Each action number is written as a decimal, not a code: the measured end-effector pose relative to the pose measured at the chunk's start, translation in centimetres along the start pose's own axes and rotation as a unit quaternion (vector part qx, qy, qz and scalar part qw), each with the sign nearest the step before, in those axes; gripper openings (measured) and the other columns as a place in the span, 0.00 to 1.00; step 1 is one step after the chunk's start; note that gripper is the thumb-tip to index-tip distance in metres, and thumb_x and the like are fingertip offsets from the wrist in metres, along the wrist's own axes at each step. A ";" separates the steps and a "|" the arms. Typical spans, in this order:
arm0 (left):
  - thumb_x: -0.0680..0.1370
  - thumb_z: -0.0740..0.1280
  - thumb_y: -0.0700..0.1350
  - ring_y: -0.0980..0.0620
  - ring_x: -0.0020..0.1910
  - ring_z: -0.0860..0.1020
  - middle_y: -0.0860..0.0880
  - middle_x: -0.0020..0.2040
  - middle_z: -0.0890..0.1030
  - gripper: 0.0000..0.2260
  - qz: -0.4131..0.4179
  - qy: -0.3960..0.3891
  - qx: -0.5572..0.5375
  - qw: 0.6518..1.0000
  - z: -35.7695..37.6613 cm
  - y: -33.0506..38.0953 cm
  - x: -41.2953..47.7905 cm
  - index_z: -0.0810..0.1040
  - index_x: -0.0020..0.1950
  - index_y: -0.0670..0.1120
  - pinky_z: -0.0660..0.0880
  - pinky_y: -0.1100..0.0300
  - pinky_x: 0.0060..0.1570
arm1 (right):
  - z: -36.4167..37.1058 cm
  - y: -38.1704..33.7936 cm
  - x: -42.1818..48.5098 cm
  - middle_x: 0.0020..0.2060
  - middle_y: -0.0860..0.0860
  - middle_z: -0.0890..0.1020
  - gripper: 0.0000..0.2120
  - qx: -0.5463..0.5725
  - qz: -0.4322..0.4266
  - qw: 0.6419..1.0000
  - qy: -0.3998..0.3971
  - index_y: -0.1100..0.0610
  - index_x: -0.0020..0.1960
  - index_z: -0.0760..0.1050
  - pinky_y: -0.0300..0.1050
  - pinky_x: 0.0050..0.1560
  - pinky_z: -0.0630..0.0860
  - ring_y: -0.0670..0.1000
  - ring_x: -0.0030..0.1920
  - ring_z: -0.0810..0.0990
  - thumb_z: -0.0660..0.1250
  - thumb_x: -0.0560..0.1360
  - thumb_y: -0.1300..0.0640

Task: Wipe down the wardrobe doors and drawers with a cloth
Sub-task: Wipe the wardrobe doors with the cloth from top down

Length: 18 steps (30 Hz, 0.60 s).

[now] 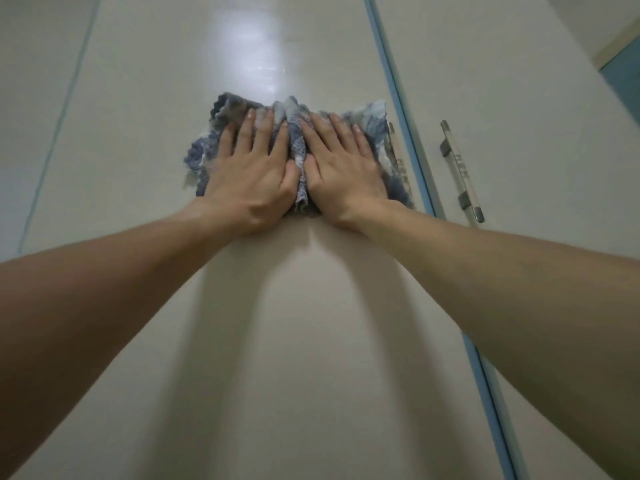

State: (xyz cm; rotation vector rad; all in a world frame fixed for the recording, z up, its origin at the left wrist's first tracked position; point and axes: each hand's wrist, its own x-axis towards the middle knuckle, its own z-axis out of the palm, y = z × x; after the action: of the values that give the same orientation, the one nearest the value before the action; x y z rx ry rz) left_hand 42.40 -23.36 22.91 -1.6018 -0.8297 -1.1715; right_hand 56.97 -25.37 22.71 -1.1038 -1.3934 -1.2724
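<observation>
Two bare hands press a crumpled blue-and-white cloth flat against a pale wardrobe door. The left hand and right hand lie side by side, palms down and fingers spread, gripping nothing. The cloth's right edge overlaps one handle beside the blue door seam; a second handle sits on the neighbouring door.

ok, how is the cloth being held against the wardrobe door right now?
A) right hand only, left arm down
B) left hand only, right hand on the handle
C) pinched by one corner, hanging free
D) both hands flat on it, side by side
D: the left hand and right hand both lie palm-down, fingers spread, on the cloth, pressing it to the door; neither touches the handle.
</observation>
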 end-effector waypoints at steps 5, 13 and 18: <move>0.78 0.40 0.55 0.46 0.82 0.43 0.45 0.83 0.44 0.33 0.026 -0.007 0.008 1.000 0.3 2.5 0.4 0.46 0.83 0.47 0.42 0.45 0.79 | -0.5 1.7 -1.3 0.80 0.49 0.50 0.26 0.061 0.020 0.998 0.009 0.53 0.81 0.48 0.49 0.79 0.36 0.51 0.80 0.43 0.47 0.83 0.53; 0.78 0.39 0.55 0.48 0.82 0.44 0.45 0.83 0.45 0.33 0.042 -0.002 0.005 0.999 0.6 3.2 -1.0 0.47 0.83 0.46 0.43 0.46 0.80 | -0.8 1.5 -3.1 0.80 0.51 0.48 0.27 0.047 0.026 0.999 0.006 0.56 0.81 0.46 0.46 0.79 0.37 0.50 0.80 0.42 0.47 0.83 0.54; 0.76 0.36 0.56 0.48 0.82 0.45 0.45 0.83 0.47 0.35 0.042 0.000 0.003 0.999 0.8 3.2 -2.3 0.49 0.82 0.46 0.43 0.46 0.80 | -0.5 1.0 -4.3 0.80 0.52 0.49 0.27 0.035 0.025 0.999 0.004 0.56 0.80 0.47 0.47 0.79 0.38 0.51 0.80 0.43 0.46 0.82 0.54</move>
State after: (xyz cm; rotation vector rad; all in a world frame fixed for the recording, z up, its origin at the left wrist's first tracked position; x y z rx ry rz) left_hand 44.87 -23.57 19.71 -1.6158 -0.7572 -1.1076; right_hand 58.74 -25.95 18.72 -1.0781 -1.3859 -1.1818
